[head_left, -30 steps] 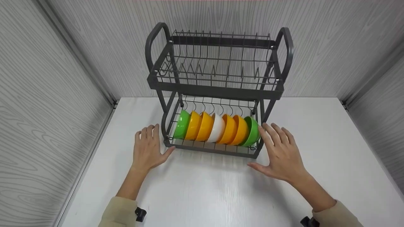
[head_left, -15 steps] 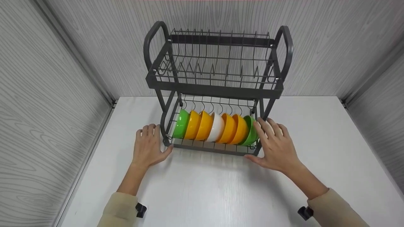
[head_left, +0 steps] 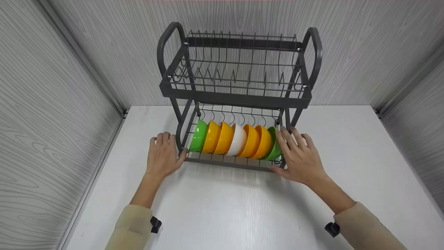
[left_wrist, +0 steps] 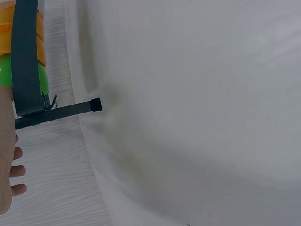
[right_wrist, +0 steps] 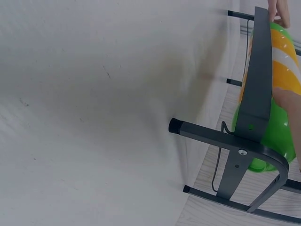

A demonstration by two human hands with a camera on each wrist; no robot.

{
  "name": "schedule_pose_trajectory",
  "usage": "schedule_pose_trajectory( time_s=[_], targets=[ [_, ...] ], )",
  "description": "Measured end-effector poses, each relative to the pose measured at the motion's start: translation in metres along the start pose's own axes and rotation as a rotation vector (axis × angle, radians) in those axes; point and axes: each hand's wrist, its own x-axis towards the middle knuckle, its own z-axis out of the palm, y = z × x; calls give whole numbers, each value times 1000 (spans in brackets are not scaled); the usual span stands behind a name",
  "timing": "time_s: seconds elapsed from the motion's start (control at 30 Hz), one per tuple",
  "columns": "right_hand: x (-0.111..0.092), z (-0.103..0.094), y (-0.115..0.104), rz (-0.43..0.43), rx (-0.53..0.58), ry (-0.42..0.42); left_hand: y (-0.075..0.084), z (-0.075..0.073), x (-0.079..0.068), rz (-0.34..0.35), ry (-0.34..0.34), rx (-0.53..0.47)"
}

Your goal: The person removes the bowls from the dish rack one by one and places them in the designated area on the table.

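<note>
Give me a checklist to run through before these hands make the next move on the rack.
1. All seven bowls in one row on the lower shelf: ok.
2. Left hand beside the lower left front corner of the rack: ok.
3. Right hand at the lower right front corner: ok.
4. Right hand out of the way of the right-end green bowl: not ok; in the head view a finger overlaps it. Whether they touch: cannot tell.
5. Firm hold on the rack with both hands: cannot tell; the pressure of the fingers does not show.
</note>
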Motion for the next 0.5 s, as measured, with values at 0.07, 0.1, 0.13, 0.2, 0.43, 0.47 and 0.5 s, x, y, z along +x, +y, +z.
schedule_pose_trajectory(
  time_s=[0.07,0.1,0.13,0.2,0.43,0.47,0.5],
  targets=[
    [1,-1,-1,2,-20,-19,-1,1,1,1,0,2],
    [2,-1,-1,4,-27,-30,-1,2,1,1,-1,3],
    [2,-1,-1,7,-34,-42,-1,2,1,0,-5,3],
    [3,-1,-2,13,-43,-60,-1,3,2,-4,-12,0],
    [6,3,-1,23,-76,-80,-1,4,5,-19,-48,-17],
    [6,4,-1,24,-77,-80,-1,4,6,-18,-52,-15],
    [7,4,-1,25,-78,-82,0,4,6,-17,-54,-12]
  ],
)
